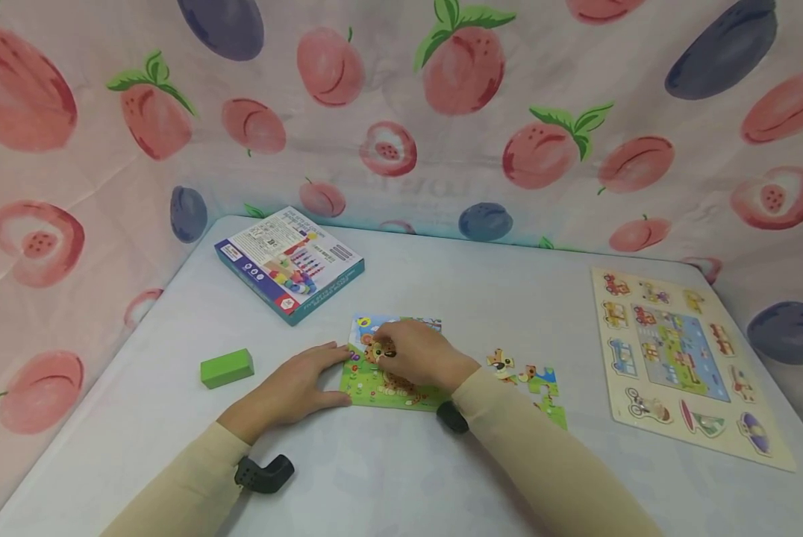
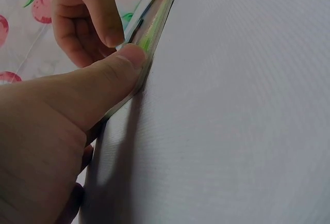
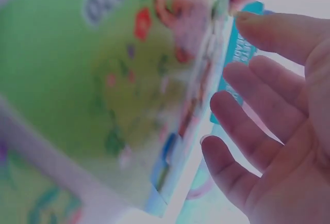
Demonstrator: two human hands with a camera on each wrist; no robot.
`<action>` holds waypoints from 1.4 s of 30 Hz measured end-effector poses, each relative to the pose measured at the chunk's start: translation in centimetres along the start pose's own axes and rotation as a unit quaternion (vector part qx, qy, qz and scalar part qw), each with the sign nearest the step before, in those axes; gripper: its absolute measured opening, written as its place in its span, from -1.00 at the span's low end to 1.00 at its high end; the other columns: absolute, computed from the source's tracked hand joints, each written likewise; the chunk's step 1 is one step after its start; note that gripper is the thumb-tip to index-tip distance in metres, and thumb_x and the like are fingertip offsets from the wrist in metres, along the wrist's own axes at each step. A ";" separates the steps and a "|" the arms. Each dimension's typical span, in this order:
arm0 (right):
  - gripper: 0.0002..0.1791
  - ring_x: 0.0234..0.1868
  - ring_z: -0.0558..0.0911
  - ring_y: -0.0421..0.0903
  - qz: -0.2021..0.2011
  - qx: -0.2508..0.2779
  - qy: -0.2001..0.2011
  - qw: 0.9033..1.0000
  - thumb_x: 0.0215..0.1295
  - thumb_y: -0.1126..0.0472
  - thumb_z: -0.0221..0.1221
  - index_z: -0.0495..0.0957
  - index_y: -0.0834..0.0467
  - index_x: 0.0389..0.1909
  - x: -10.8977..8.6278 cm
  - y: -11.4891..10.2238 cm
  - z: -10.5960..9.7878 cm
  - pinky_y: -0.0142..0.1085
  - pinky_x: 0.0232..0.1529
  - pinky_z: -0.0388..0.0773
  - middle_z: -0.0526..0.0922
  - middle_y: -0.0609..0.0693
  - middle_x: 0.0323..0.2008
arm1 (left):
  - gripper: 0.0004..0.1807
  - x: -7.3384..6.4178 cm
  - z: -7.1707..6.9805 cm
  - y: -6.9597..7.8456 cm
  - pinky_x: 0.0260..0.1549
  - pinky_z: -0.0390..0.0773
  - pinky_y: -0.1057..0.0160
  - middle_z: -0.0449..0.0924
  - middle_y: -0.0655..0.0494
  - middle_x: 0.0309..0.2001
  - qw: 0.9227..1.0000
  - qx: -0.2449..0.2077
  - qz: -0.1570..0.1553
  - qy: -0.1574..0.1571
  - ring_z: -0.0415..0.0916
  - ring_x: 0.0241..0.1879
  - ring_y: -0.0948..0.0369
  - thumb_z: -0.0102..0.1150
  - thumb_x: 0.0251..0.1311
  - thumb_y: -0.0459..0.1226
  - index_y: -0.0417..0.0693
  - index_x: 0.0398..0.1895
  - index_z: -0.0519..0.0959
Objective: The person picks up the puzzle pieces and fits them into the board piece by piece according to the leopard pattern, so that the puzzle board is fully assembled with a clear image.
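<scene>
A jigsaw puzzle board (image 1: 368, 395) with a spotted cub on green grass lies flat on the table. My left hand (image 1: 287, 384) holds its left side, fingers at the edge and thumb at the near corner; the thumb (image 2: 111, 77) touches the board's rim in the left wrist view. Over the cub's head, my right hand (image 1: 418, 354) pinches a puzzle piece, mostly covered by the fingertips, against the board. In the right wrist view the right hand's thumb and index finger meet at the blurred board (image 3: 118, 74), while its other fingers (image 3: 242, 126) stay loosely bent.
Loose puzzle pieces (image 1: 542, 380) lie right of the board. A wooden vehicle puzzle (image 1: 610, 365) is farther right. At back left sits a flat box (image 1: 287, 261), with a green block (image 1: 227, 368) nearer me. A fruit-patterned cloth (image 1: 401, 112) hangs behind the table.
</scene>
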State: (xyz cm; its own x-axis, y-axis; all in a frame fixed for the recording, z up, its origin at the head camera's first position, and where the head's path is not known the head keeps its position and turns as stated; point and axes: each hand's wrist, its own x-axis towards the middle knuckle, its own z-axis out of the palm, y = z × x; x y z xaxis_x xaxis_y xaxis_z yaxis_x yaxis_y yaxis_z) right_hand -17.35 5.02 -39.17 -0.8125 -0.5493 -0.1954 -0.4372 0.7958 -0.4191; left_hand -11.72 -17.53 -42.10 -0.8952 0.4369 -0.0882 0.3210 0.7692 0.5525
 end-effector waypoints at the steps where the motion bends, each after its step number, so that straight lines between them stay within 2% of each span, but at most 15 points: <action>1: -0.56 0.15 0.55 -0.08 0.000 0.004 0.001 1.000 0.36 0.06 0.27 0.57 0.08 0.21 -0.2 0.1 -0.2 -0.14 0.24 0.49 0.63 -0.06 0.13 | -0.23 0.0 0.0 0.0 0.38 0.25 -0.13 0.35 -0.09 0.41 1.000 0.000 0.001 0.000 0.17 0.45 -0.09 0.44 0.15 -0.02 -0.13 0.39 0.43; 10: -0.51 0.30 0.48 -0.01 0.000 0.023 0.025 0.999 0.32 0.11 0.29 0.55 0.11 0.25 -2.3 0.6 -1.9 -0.10 0.34 0.40 0.59 -0.02 0.21 | -0.22 0.0 0.0 -0.2 0.39 0.22 -0.13 0.33 -0.07 0.43 1.000 -0.006 0.009 -0.002 0.15 0.46 -0.08 0.44 0.15 -0.02 -0.11 0.40 0.42; 19: -0.50 0.13 0.58 -0.01 -0.008 0.020 0.047 0.999 0.30 0.12 0.33 0.55 0.13 0.24 -4.4 2.9 -2.4 -0.06 0.23 0.49 0.60 0.02 0.20 | -0.22 0.0 0.0 -0.2 0.39 0.22 -0.14 0.34 -0.07 0.42 1.000 -0.005 0.011 0.000 0.15 0.46 -0.09 0.44 0.15 -0.01 -0.12 0.39 0.42; 26: -0.48 0.14 0.60 0.03 -0.003 0.046 0.051 0.998 0.30 0.14 0.32 0.52 0.17 0.26 -6.2 4.8 -2.9 -0.02 0.20 0.51 0.58 0.04 0.21 | -0.21 0.1 0.0 -0.1 0.40 0.21 -0.13 0.32 -0.07 0.43 1.000 -0.004 0.004 -0.005 0.14 0.46 -0.08 0.43 0.15 0.00 -0.11 0.40 0.42; 30: -0.46 0.17 0.57 0.04 0.019 0.060 0.054 0.997 0.31 0.12 0.30 0.51 0.16 0.29 -7.0 5.5 -3.1 0.02 0.21 0.49 0.54 0.05 0.26 | -0.21 0.1 0.0 -0.1 0.40 0.21 -0.13 0.32 -0.06 0.43 1.000 -0.004 0.004 -0.005 0.14 0.46 -0.08 0.43 0.15 0.00 -0.10 0.41 0.41; 34: -0.47 0.18 0.55 0.07 0.041 0.049 0.055 0.996 0.31 0.11 0.29 0.52 0.15 0.28 -7.6 6.2 -3.2 0.07 0.24 0.46 0.56 0.06 0.23 | -0.21 0.0 0.0 -0.1 0.39 0.22 -0.13 0.33 -0.07 0.43 1.000 -0.003 0.007 -0.002 0.15 0.46 -0.08 0.44 0.14 0.00 -0.11 0.40 0.42; 41: -0.48 0.20 0.54 0.13 0.044 0.015 0.060 0.997 0.28 0.12 0.34 0.56 0.16 0.25 -8.7 7.5 -3.6 0.11 0.24 0.46 0.60 0.09 0.19 | -0.22 0.0 0.0 -0.1 0.40 0.21 -0.13 0.33 -0.06 0.43 1.000 -0.005 0.008 -0.003 0.14 0.46 -0.07 0.44 0.15 -0.01 -0.11 0.39 0.42; 42: -0.48 0.14 0.57 0.11 0.045 0.012 0.060 0.997 0.27 0.12 0.34 0.57 0.16 0.24 -8.9 7.7 -3.6 0.10 0.22 0.48 0.62 0.09 0.16 | -0.22 0.0 0.0 -0.1 0.40 0.21 -0.13 0.33 -0.06 0.43 1.000 -0.005 0.009 -0.003 0.14 0.46 -0.08 0.43 0.15 -0.01 -0.11 0.39 0.42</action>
State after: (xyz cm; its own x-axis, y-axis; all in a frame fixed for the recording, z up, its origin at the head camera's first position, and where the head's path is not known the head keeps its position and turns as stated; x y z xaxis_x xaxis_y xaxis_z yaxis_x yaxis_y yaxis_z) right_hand -14.93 16.97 -37.50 -0.8889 -0.4403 -0.1264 -0.3524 0.8335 -0.4255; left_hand -11.76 -17.56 -42.14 -0.8875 0.4531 -0.0841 0.3330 0.7566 0.5628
